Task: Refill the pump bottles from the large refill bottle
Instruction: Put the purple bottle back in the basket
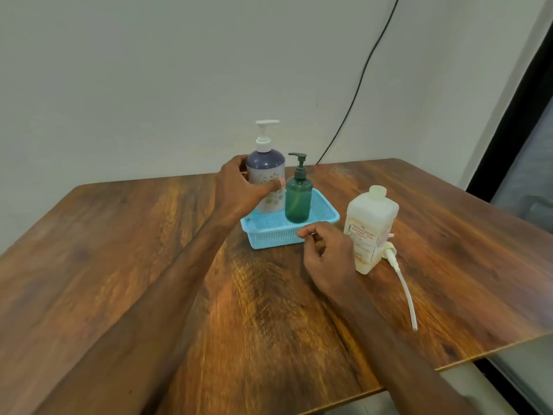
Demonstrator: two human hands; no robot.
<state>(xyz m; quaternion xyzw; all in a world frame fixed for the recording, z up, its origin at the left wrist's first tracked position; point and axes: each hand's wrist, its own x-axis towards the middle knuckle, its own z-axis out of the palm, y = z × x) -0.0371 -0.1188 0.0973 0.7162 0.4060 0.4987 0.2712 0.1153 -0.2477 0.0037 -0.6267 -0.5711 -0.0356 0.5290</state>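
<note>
A tall purple pump bottle (pixel 265 163) with a white pump stands in the back of a light blue basket (pixel 269 232). My left hand (pixel 239 187) grips its body, thumb across the front. A smaller green pump bottle (pixel 297 199) stands beside it in the basket, upright. The large white refill bottle (pixel 371 226) with a red-lettered label stands to the right on the table. A white pump tube (pixel 404 286) lies against its base and trails toward me. My right hand (pixel 326 250) hovers just in front of the basket's near right corner, fingers loosely curled, holding nothing.
The wooden table (pixel 149 265) ends at a right edge close to the refill bottle. A black cable (pixel 359 85) runs down the pale wall behind. A dark window frame (pixel 514 130) stands at the far right.
</note>
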